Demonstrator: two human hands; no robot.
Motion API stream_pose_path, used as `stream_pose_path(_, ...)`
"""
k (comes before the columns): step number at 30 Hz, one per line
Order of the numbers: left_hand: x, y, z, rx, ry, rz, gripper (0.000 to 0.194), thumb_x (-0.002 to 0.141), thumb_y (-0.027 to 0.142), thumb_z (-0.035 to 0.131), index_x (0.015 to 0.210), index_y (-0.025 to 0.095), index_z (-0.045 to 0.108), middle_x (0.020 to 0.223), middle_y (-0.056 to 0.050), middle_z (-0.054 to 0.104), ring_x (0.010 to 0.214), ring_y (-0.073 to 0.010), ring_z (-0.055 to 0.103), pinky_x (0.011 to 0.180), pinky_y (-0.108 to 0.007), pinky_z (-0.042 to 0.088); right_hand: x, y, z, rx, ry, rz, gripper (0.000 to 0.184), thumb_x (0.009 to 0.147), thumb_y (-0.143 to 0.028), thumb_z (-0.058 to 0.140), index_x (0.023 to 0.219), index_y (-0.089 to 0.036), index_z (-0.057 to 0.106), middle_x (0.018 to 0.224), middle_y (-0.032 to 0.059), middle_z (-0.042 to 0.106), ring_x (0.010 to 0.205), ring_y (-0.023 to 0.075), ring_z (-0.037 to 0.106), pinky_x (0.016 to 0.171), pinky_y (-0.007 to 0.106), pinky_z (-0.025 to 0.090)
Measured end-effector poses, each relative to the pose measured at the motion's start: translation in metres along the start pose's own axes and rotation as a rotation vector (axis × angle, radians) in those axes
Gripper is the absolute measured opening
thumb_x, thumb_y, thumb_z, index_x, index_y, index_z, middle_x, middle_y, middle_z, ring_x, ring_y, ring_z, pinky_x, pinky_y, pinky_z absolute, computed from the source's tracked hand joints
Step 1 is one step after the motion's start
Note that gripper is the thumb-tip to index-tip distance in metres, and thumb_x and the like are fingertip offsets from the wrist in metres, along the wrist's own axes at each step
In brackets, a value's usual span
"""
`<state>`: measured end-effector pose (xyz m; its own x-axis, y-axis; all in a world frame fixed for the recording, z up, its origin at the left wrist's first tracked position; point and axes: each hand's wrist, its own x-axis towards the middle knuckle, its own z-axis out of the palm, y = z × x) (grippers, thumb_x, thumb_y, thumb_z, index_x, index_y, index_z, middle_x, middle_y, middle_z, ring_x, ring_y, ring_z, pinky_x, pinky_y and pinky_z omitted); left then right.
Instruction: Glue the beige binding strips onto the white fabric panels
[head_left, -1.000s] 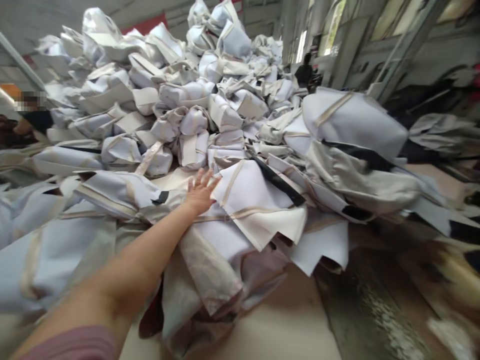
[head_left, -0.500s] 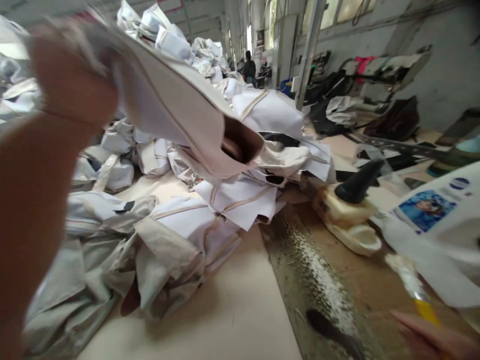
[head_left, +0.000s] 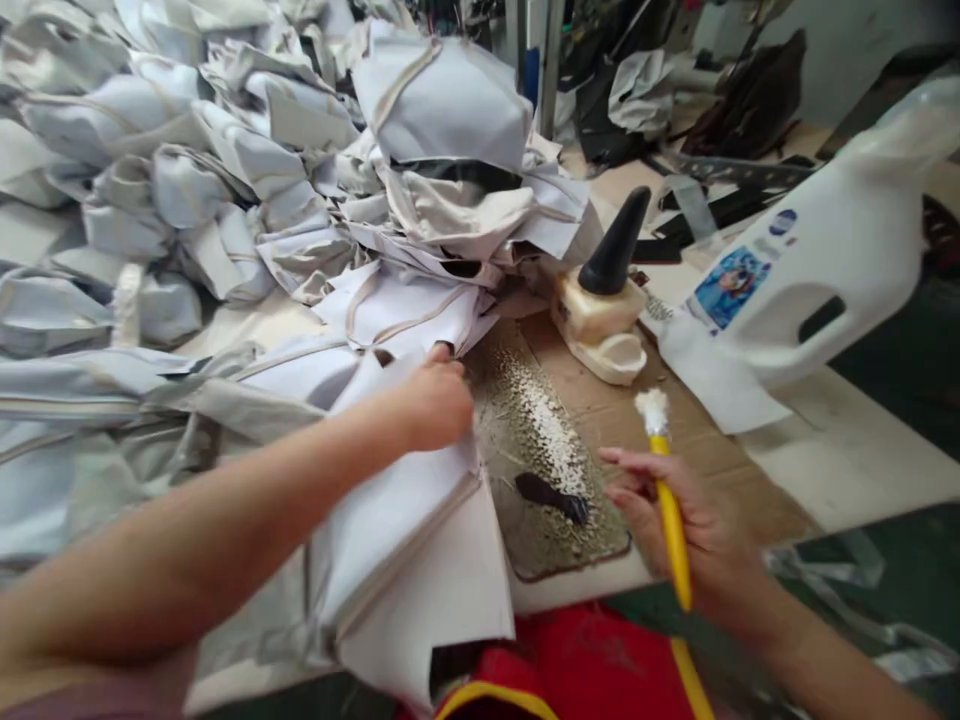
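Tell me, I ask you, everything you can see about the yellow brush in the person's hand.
The brush has a long, slim, glossy yellow handle, probably plastic, and a clumped white tuft of bristles at its top. The right hand grips it, tuft up and slightly tilted, above brown cardboard. The handle runs past the hand toward the lower edge of the view.

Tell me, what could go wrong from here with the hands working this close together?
The white fabric under the left hand lies right beside the speckled, sticky-looking patch, so it might get marked. The yellow-handled brush in the right hand could also smear the fabric if it swings across.
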<state>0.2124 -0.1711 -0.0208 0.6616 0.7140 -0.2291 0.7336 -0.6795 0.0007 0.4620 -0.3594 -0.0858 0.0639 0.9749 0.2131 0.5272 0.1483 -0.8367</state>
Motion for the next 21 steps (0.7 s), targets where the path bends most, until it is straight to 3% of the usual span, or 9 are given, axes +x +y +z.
stream_pose_path(2,0.008,0.028,0.027,0.090,-0.120,0.183,0.017,0.076,0.018,0.057,0.061,0.015,0.062,0.067,-0.006,0.063,0.087,-0.0221,0.054,0.091,-0.045,0.035,-0.013,0.022,0.017,-0.129,-0.045,-0.031,0.021,0.087,-0.031,0.051,0.104,-0.020,0.052,0.099,0.0095,0.064,0.082,0.0207,0.062,0.074,0.033,0.051)
stream_pose_path(4,0.014,0.046,0.048,0.132,-0.134,0.257,0.018,0.073,0.013,0.054,0.057,0.015,0.062,0.063,-0.008,0.062,0.087,-0.0248,0.053,0.092,-0.048,0.030,-0.028,0.045,0.035,-0.250,-0.090,-0.112,0.019,0.086,-0.029,0.051,0.101,-0.018,0.052,0.095,0.0112,0.063,0.082,0.0229,0.060,0.074,0.037,0.050)
stream_pose_path(7,0.012,0.052,0.062,0.110,-0.032,0.250,0.018,0.078,0.013,0.048,0.071,0.016,0.064,0.082,-0.008,0.066,0.097,-0.0249,0.052,0.096,-0.051,0.025,-0.043,0.068,0.055,-0.354,-0.151,-0.242,0.016,0.085,-0.020,0.051,0.100,-0.016,0.052,0.099,0.0149,0.061,0.090,0.0258,0.057,0.077,0.040,0.049)
stream_pose_path(9,0.005,0.044,0.065,0.088,0.048,0.228,0.021,0.080,0.012,0.045,0.087,0.018,0.064,0.109,-0.008,0.062,0.114,-0.0252,0.045,0.099,-0.051,0.022,-0.046,0.073,0.064,-0.409,-0.151,-0.299,0.015,0.083,-0.015,0.050,0.098,-0.016,0.052,0.100,0.0156,0.060,0.094,0.0276,0.055,0.078,0.042,0.047)
stream_pose_path(11,-0.004,0.032,0.067,0.064,0.109,0.158,0.034,0.081,0.012,0.043,0.110,0.022,0.057,0.135,-0.006,0.045,0.130,-0.0246,0.029,0.101,-0.050,0.021,-0.045,0.074,0.067,-0.433,-0.135,-0.310,0.015,0.082,-0.013,0.049,0.097,-0.015,0.052,0.098,0.0151,0.059,0.091,0.0275,0.054,0.076,0.042,0.047)
stream_pose_path(14,-0.016,0.012,0.069,0.053,0.173,-0.047,0.048,0.085,0.024,0.046,0.132,0.023,0.040,0.148,-0.007,0.024,0.136,-0.0266,0.016,0.103,-0.048,0.024,-0.042,0.072,0.065,-0.417,-0.121,-0.249,0.013,0.084,-0.015,0.047,0.097,-0.015,0.051,0.085,0.0118,0.059,0.077,0.0247,0.053,0.069,0.037,0.047)
stream_pose_path(17,-0.023,-0.004,0.066,0.060,0.185,-0.256,0.055,0.087,0.040,0.044,0.136,0.018,0.034,0.147,-0.012,0.027,0.134,-0.0278,0.024,0.101,-0.045,0.029,-0.037,0.075,0.054,-0.436,-0.063,-0.193,0.012,0.086,-0.017,0.042,0.094,-0.016,0.051,0.076,0.0085,0.058,0.068,0.0224,0.054,0.063,0.035,0.046)
stream_pose_path(21,-0.032,-0.027,0.051,-0.012,0.137,-0.438,0.054,0.089,0.044,0.037,0.133,0.013,0.037,0.137,-0.013,0.042,0.124,-0.0255,0.041,0.097,-0.040,0.037,-0.028,0.088,0.021,-0.451,0.159,-0.022,0.013,0.086,-0.026,0.046,0.095,-0.017,0.050,0.081,0.0079,0.060,0.070,0.0208,0.059,0.065,0.032,0.047)
